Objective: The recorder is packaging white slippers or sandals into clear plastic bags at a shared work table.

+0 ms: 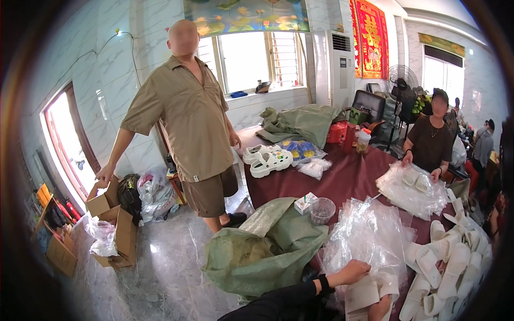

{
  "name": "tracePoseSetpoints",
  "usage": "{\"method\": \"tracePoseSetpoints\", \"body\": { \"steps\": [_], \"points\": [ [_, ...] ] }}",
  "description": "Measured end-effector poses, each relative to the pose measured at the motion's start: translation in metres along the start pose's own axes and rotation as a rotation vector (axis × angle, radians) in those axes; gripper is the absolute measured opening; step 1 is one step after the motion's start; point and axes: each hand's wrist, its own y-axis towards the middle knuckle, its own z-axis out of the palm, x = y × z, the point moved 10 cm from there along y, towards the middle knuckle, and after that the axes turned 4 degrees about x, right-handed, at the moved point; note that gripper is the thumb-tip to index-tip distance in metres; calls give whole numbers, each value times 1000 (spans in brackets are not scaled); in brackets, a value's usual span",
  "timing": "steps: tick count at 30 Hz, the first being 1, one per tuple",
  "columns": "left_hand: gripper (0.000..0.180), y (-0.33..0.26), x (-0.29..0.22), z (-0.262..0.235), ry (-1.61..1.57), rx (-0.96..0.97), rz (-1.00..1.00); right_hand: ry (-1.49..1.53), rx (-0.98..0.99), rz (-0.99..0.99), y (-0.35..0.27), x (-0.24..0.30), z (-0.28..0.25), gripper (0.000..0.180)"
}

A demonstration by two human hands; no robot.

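At the lower right, a pair of white slippers (pixel 363 295) lies at the near edge of a pile of clear plastic bags (pixel 364 230). My right hand (pixel 379 309) grips the right-hand slipper near its strap; part of this hand is cut off by the lower edge. My left hand (pixel 352 272), a dark band at its wrist, is closed just above the slippers, its fingers pinching at the film of a clear bag. A heap of loose white slippers (pixel 447 267) spreads to the right of the bags.
A dark red cloth (pixel 342 176) covers the table. On it are white clogs (pixel 267 159), a clear tub (pixel 323 209) and a jar (pixel 363 140). A green sack (pixel 257 257) bulges at its near left. One person (pixel 187 112) stands left; another (pixel 428 142) handles bagged slippers (pixel 415 179). Cardboard boxes (pixel 126 235) stand left.
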Motion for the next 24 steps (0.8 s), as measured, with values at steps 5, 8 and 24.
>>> {"method": "tracePoseSetpoints", "body": {
  "steps": [5,8,24],
  "points": [
    [15,3,1,-2,-11,69,-45,522,-171,-356,8,-11,-2,52],
    [16,3,7,-3,48,118,-102,-35,-54,-23,-5,8,-8,50],
    [53,8,-13,21,53,214,92,160,-318,-272,11,0,-2,46]
  ]
}}
